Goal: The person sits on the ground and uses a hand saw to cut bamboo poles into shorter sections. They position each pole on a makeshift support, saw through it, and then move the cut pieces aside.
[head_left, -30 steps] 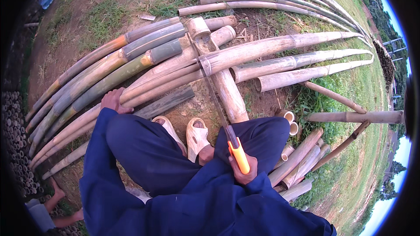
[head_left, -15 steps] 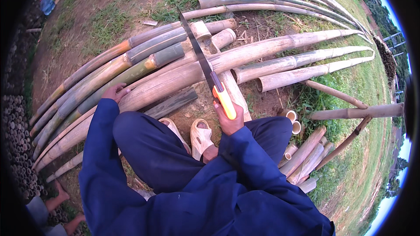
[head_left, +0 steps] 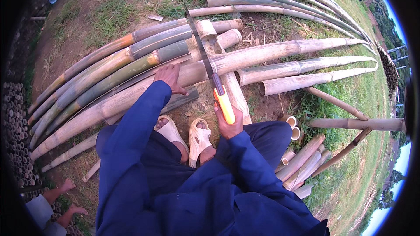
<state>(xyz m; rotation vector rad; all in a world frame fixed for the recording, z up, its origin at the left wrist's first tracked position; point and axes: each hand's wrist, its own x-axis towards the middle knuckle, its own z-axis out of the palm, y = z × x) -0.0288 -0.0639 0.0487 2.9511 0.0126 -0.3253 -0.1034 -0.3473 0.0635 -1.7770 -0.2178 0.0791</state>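
Just off centre, between four and five o'clock, we find the right hand [head_left: 229,124] closed round an orange-handled handsaw [head_left: 224,105], its blade [head_left: 202,50] crossing a thick bamboo pole [head_left: 256,56] toward eleven, the left hand [head_left: 169,77] spread wide on that pole at ten, and short bamboo pieces [head_left: 302,159] piled at four.

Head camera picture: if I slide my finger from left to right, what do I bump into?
Pile of cut bamboo → left hand on a thick bamboo pole → right hand gripping the orange saw handle → two short bamboo pieces → sideways bamboo bar.
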